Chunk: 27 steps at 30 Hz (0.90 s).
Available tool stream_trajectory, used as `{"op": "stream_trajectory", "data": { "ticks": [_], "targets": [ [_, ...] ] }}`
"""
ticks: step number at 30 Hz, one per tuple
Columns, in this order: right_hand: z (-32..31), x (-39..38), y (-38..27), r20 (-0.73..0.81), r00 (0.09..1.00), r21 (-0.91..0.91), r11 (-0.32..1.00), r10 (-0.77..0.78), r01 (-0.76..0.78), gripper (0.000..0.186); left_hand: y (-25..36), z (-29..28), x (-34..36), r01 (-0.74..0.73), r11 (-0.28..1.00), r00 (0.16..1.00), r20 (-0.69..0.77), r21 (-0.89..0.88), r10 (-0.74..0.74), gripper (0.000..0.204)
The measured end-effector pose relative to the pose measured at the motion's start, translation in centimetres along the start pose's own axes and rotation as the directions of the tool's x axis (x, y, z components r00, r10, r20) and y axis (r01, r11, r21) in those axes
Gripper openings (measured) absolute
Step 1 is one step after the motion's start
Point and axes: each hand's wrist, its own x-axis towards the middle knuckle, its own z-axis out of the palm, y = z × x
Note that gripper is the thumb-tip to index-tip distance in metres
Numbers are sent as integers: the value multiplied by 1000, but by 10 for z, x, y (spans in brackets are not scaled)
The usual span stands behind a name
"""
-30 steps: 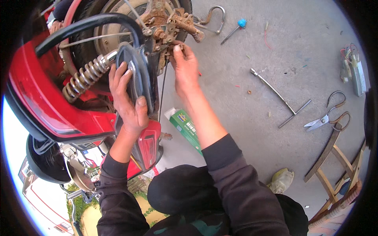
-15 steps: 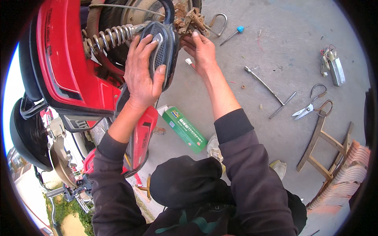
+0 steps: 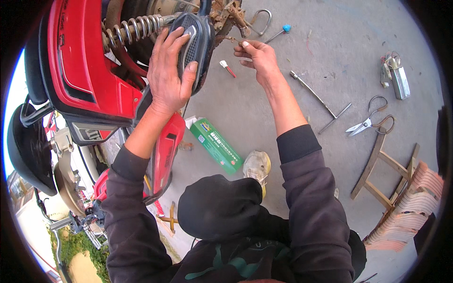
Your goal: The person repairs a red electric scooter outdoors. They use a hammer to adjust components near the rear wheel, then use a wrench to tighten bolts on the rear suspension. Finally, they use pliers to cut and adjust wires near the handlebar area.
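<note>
My left hand [image 3: 167, 78] lies with its fingers spread on the black ridged footrest [image 3: 192, 47] of a red scooter [image 3: 89, 75]. Between the thumb and forefinger of my right hand [image 3: 258, 57], the end of a small rusty spring [image 3: 224, 37] is pinched. That spring reaches left toward the rusty bracket [image 3: 226, 18] beside the wheel, and its far end is partly hidden by the footrest. Close by on the ground lies a red wire with a white connector [image 3: 223, 63].
On the concrete lie a blue-handled screwdriver [image 3: 286, 29], a T-handle socket wrench [image 3: 321, 100], scissors [image 3: 365, 125], a silver box with wires [image 3: 400, 82] and a green carton [image 3: 217, 145]. A wooden frame [image 3: 370, 165] lies at the right. A coil shock absorber [image 3: 137, 30] adjoins the footrest.
My right hand has moved right, away from the rusty bracket, and the spring now shows stretched between them. My left hand stays on the footrest. The view has shifted slightly.
</note>
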Motion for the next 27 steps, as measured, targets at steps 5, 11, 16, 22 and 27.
{"op": "stream_trajectory", "data": {
  "ticks": [5, 11, 16, 22, 27],
  "targets": [
    [-3, -2, 2, 30, 996, 87, 992, 87, -89, 25, -1, 1, 2, -11, 1000, 1000, -3, -5, 11, 52],
    [-7, -2, 9, 91, 978, 300, 932, 186, -205, 24, -1, 1, 1, -5, 1000, 1000, 7, -7, 5, 52],
    [-1, 11, -11, 28, 997, 52, 996, 74, -76, 21, 1, -1, 1, 6, 1000, 1000, 11, -4, -6, 52],
    [21, 50, -22, -77, 996, -286, 956, 36, -57, 24, 3, 0, 3, 9, 1000, 1000, 10, -15, -9, 53],
    [13, 55, 3, -52, 930, -187, 911, 364, -367, 21, 1, 1, 2, 22, 1000, 999, 43, 12, -22, 54]
  ]
}}
